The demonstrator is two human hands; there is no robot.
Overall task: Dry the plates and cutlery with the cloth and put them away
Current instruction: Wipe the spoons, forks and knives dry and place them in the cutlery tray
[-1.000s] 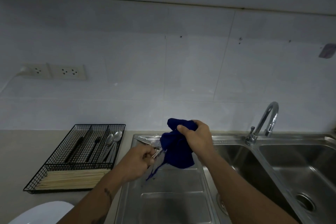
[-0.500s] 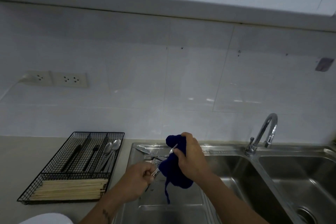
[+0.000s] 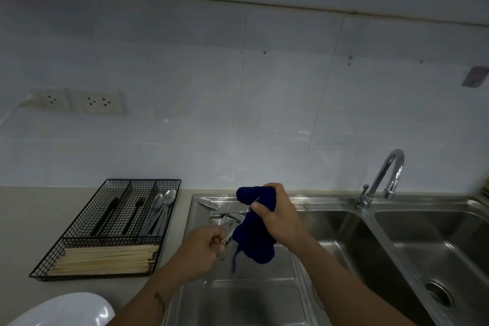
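Head: unlabelled blue cloth (image 3: 255,233), cutlery (image 3: 229,236).

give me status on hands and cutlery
Left hand grips utensil handle; right hand wraps cloth round its upper end. More cutlery waits on drainboard. Tray unobstructed.

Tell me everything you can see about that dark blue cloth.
The dark blue cloth looks soft and thick, bunched into a lump above the drainboard. The right hand grips its upper part, wrapped round a metal utensil whose handle the left hand holds. A loose thread dangles below.
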